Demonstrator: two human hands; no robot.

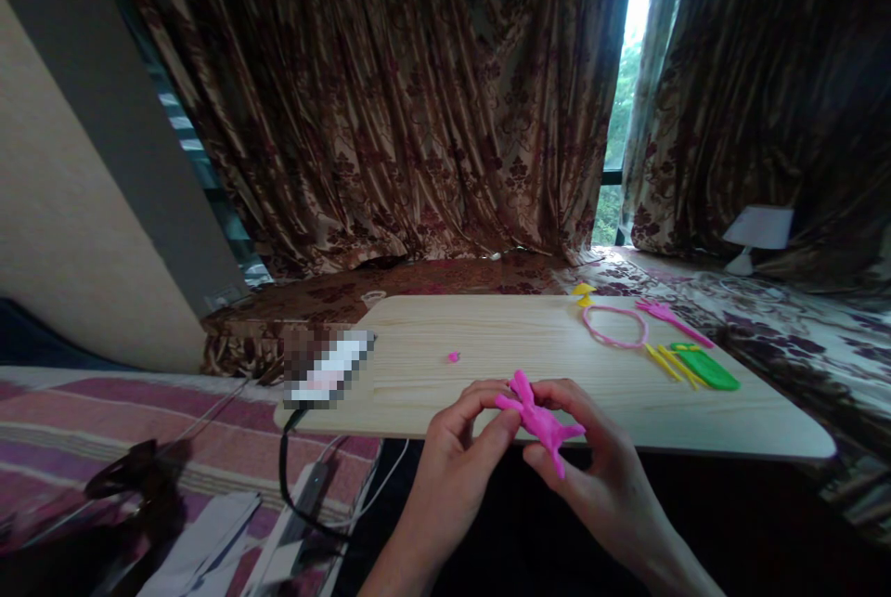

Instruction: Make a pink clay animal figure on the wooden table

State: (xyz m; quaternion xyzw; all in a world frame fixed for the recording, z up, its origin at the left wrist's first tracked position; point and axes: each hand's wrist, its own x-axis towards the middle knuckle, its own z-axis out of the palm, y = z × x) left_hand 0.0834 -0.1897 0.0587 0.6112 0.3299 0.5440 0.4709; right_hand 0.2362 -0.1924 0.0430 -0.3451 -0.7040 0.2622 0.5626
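Note:
A bright pink clay figure (541, 423) with several stubby limbs is held in the air over the table's near edge. My left hand (465, 442) pinches one of its upper limbs between thumb and fingers. On the other side, my right hand (591, 458) has its thumb and fingers around the body and lower limbs. Beyond them a small pink clay lump (454, 356) lies on the pale wooden table (418, 323).
To the right lie a pink ring (588, 330), a pink hand-ended stick (678, 323), yellow sticks (665, 363), a green tray-like piece (716, 372) and a yellow piece (584, 293). A blurred-out device (332, 370) with a black cable is at left. A white lamp (758, 227) stands far right.

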